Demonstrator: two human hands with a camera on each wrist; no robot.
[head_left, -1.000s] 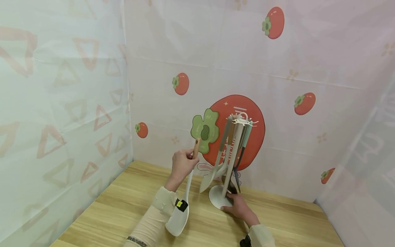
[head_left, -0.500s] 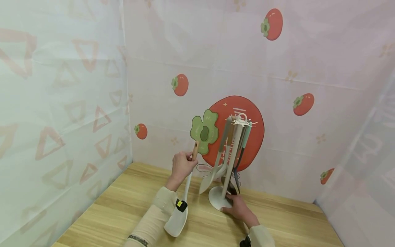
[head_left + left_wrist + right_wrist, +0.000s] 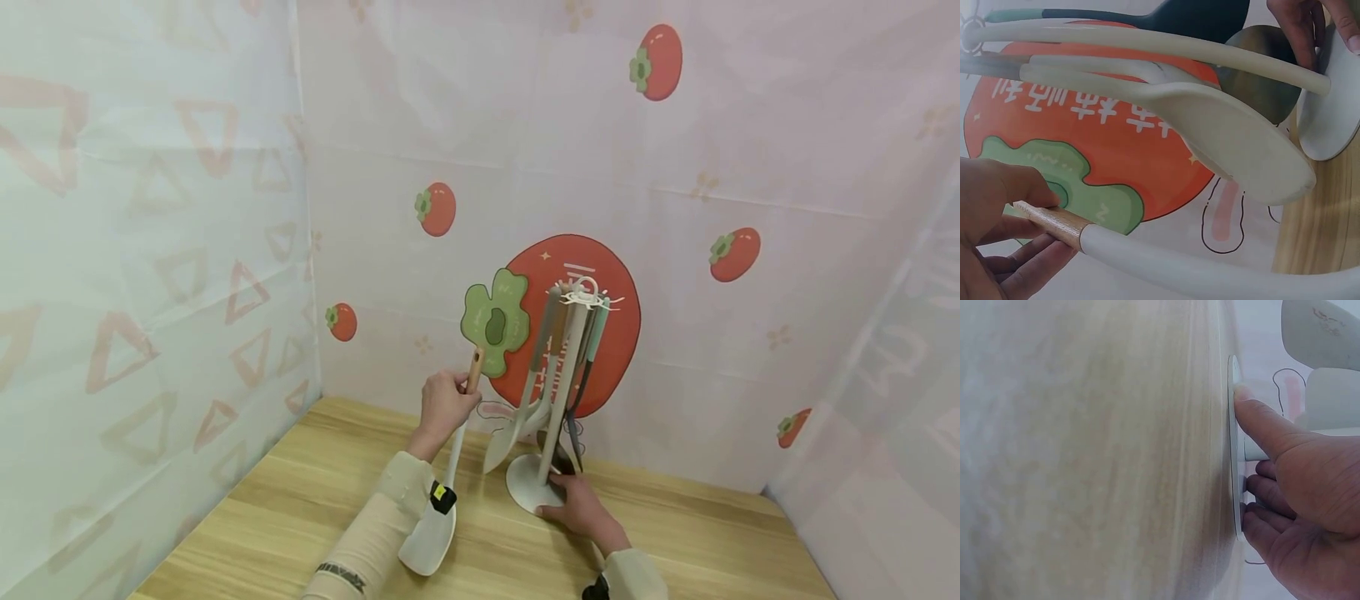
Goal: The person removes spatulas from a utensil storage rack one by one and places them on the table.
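My left hand (image 3: 444,407) pinches the wooden handle (image 3: 476,367) of a white spatula (image 3: 429,542). The spatula slants down toward me, its broad blade low over the table and partly behind my sleeve. To its right, a white utensil stand (image 3: 564,392) leans slightly, with a ring of hooks (image 3: 587,297) on top. Several utensils hang from it, among them a pale spoon-shaped one (image 3: 1241,150) with a grey handle. My right hand (image 3: 585,507) holds the stand's round base (image 3: 522,482), thumb on its upper face and bent fingers beside the post.
The wood-grain table (image 3: 315,483) runs back to a white wall sheet (image 3: 390,275) printed with persimmons. A second sheet (image 3: 172,217) with triangles hangs along the left side, another pale one (image 3: 885,433) along the right. The hanging utensils stand close to the back sheet.
Both hands keep their places on the spatula and the stand. The spatula's handle top has dipped very slightly; the whole view has shifted a little.
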